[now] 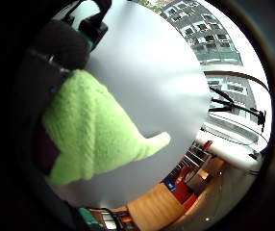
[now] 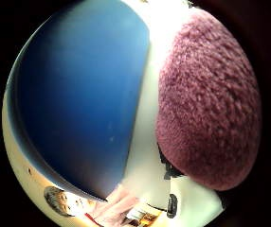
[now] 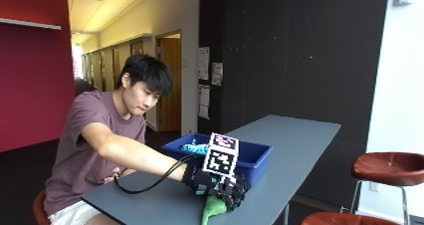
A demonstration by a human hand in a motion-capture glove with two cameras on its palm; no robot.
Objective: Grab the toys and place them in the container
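The gloved right hand [image 3: 222, 187] has its fingers curled round a green toy [image 3: 213, 209] hanging just above the worktop's [image 3: 152, 205] near edge; the blue container [image 3: 255, 158] sits just beyond it.

A long grey bench [image 3: 291, 135] stands before a black panelled wall [image 3: 291, 51]; round brown stools [image 3: 387, 166] stand beside it.

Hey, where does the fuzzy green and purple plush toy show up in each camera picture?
Outside view: the green and purple plush toy hangs from the gloved right hand, above the grey table, in front of the blue plastic container.
Little finger side palm view: its green part over the table.
Thumb side palm view: its purple part beside the container.
Shared landmark: the container.
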